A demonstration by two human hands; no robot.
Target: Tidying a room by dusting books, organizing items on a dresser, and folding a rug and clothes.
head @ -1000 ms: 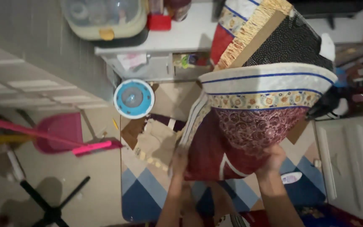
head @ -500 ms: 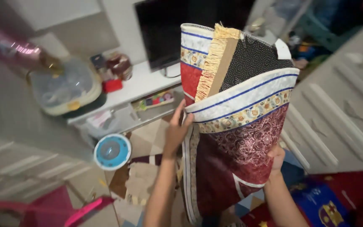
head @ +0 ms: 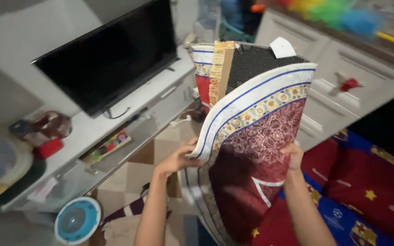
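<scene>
I hold a folded dark red rug (head: 251, 150) upright in front of me. It has a white and blue floral border, a gold fringe and a black dotted backing at the top. My left hand (head: 177, 159) grips its left edge at mid height. On the right edge, my right hand (head: 292, 156) pinches the rug. The rug's lower part hangs down between my forearms.
A black flat television (head: 110, 59) stands on a low white cabinet (head: 128, 109) at the left. A round blue and white object (head: 77, 221) lies on the patterned floor mat. White drawers (head: 356, 86) are at the right, a red and blue blanket (head: 365, 187) below them.
My view has swung up and right, from the floor to the television and drawers. My left hand slid down the rug's left edge. The rug stays raised in both hands.
</scene>
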